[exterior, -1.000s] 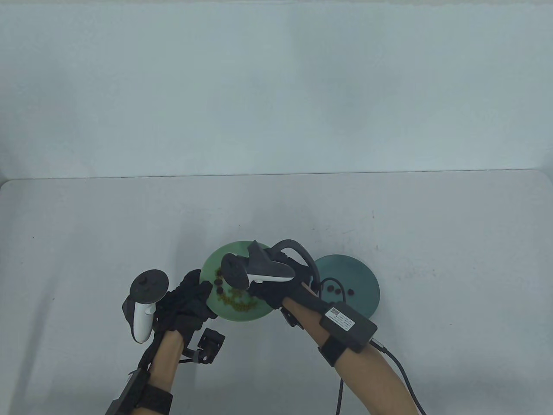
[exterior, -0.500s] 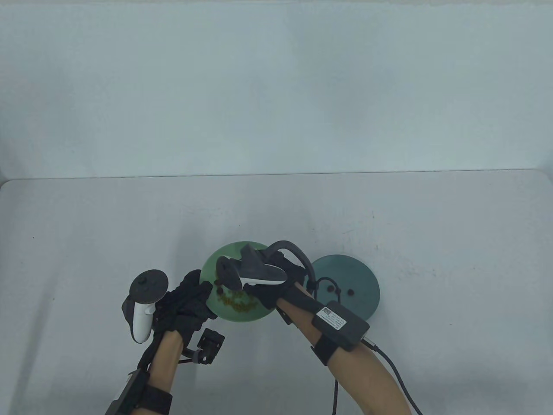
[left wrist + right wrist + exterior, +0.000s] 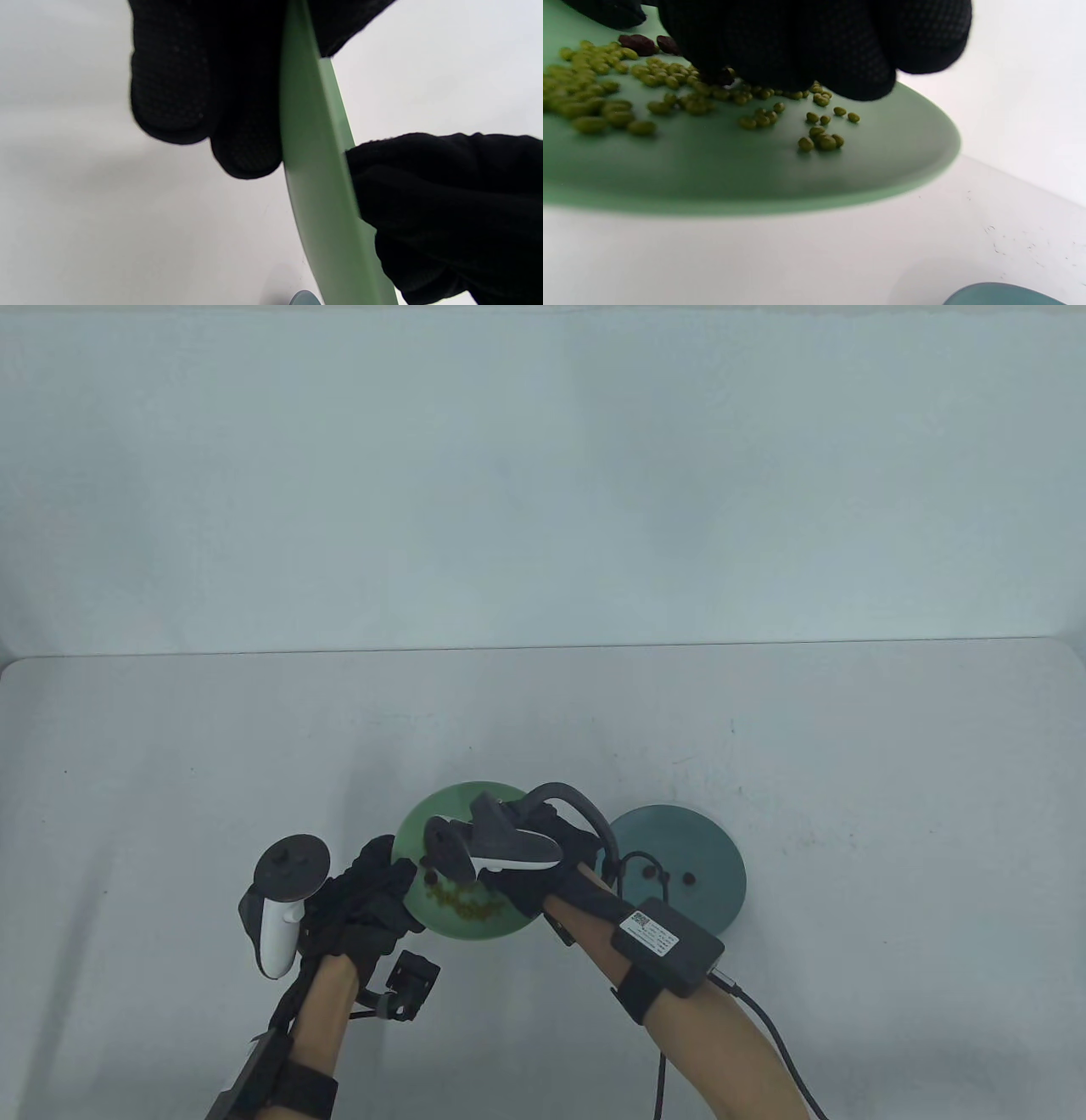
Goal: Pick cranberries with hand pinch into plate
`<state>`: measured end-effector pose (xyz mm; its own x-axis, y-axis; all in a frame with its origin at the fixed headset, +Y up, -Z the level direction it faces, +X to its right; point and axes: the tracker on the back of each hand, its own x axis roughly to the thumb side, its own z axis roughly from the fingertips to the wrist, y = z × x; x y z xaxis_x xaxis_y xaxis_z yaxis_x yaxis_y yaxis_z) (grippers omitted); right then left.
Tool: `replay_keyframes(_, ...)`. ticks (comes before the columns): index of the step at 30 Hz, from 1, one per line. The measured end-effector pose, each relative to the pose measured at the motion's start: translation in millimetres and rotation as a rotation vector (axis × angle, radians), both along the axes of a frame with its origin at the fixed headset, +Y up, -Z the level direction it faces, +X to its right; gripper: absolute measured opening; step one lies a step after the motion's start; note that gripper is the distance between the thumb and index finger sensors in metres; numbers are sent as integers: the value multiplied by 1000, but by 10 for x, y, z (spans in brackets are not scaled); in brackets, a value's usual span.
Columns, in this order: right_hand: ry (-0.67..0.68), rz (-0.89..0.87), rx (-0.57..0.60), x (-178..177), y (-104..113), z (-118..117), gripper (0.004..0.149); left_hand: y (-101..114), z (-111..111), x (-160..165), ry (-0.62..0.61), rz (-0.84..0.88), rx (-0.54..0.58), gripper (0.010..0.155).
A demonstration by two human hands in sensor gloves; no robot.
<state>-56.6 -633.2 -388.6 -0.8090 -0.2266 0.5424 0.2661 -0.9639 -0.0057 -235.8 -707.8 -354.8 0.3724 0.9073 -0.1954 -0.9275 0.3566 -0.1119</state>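
Observation:
A light green plate holds small green beans and dark cranberries. My left hand grips its left rim; in the left wrist view my fingers lie against the rim. My right hand is down over the beans. In the right wrist view its fingertips are bunched on a dark cranberry in the bean pile. Two more cranberries lie behind. A dark teal plate to the right holds two cranberries.
The white table reaches a pale back wall. A black sensor box with a cable is strapped on my right forearm. The teal plate's rim shows at the bottom right of the right wrist view.
My right hand has shifted a little left and lower onto the bean pile on the green plate. My left hand and both plates have not moved.

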Motion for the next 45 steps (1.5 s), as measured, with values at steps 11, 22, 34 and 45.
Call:
replay_keyframes(11, 21, 3, 9, -28, -22, 38, 46, 6, 1, -6, 6, 6, -3, 58)
replay_keyframes(22, 42, -8, 16, -48, -33, 59, 46, 12, 0, -10, 8, 15, -2, 58)
replay_keyframes(34, 38, -31, -31, -32, 1, 48, 46, 11, 0, -11, 4, 14, -5, 57)
replay_keyframes(45, -23, -95, 44, 291, 395, 40, 47, 0, 0, 0, -1, -3, -6, 57)
